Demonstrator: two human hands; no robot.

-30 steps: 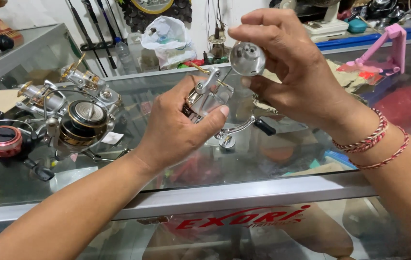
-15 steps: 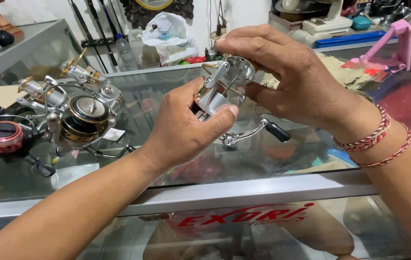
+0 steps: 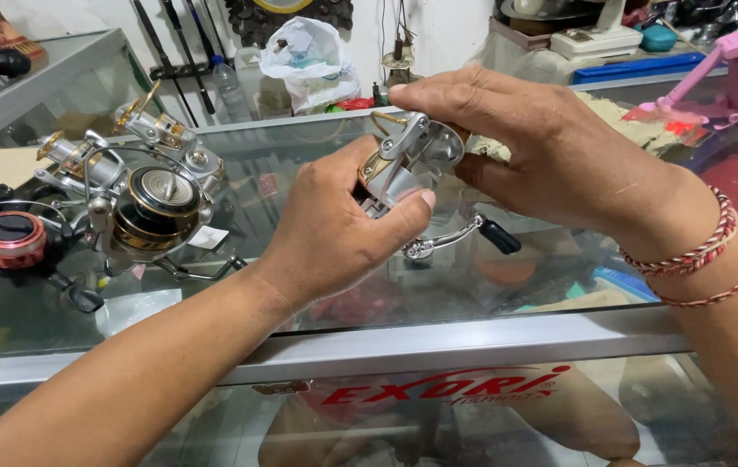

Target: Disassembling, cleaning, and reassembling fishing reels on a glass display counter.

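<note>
A silver and gold spinning fishing reel [image 3: 396, 169] is held above a glass counter [image 3: 403, 346]. My left hand [image 3: 338, 225] grips the reel body from below, thumb across its side. My right hand [image 3: 533, 147] closes over the silver spool [image 3: 438, 143] at the reel's top, fingers wrapped around it. The reel's crank handle with a black knob [image 3: 498, 235] sticks out below toward the right. Red string bracelets circle my right wrist.
Several other reels lie on the glass at the left: a gold and black one [image 3: 157, 207], a silver one [image 3: 75, 160], and a black one with a red spool [image 3: 10, 240]. A white plastic bag [image 3: 313, 60] and a pink stand [image 3: 723, 73] are at the back.
My right hand, which held the spool apart and above the reel, has brought it down onto the reel's top. Both hands sit slightly lower and closer together.
</note>
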